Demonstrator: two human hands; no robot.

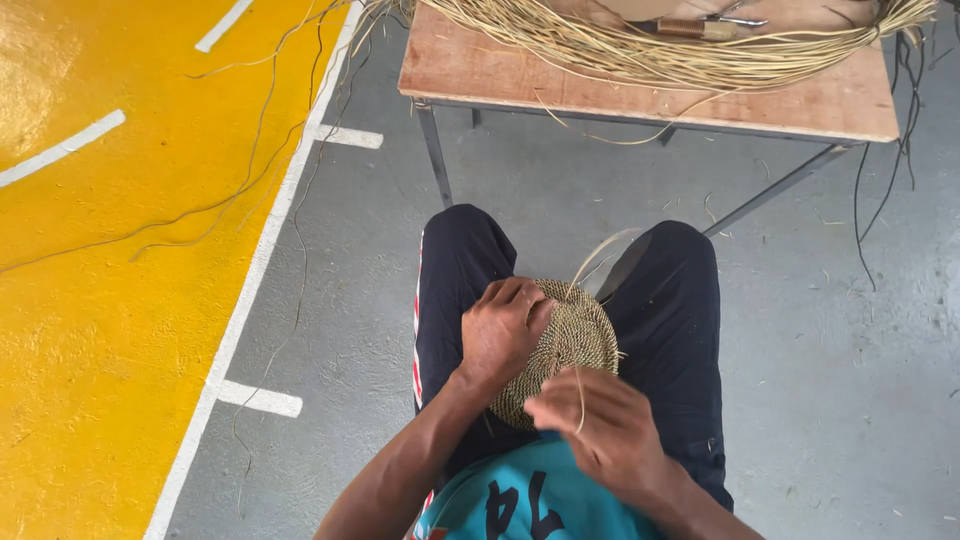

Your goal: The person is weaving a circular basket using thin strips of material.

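A person sits with both knees spread, and a round coiled woven piece of tan fibre (a flat disc, like a basket base or mat) rests on the lap between the thighs, at the centre of the view. The left hand lies at 9 o'clock of the disc, fingers curled over its edge and gripping it, with the thumb side pressed on the weave. The right hand, blurred, sits at 6 o'clock of the disc, its fingertips drawn together around a thin fibre strand that runs up from the pinch to the disc's surface. Another loose strand arcs away from the disc's rim toward 12 o'clock, over the right knee.

The dark trousers carry a red and white stripe along the left leg, and a teal shirt shows at the bottom edge.

At 12 o'clock stands a wooden table on metal legs, with a long bundle of straw-coloured fibre heaped across it. The grey floor meets a yellow painted area at 9 o'clock, bounded by a white line.
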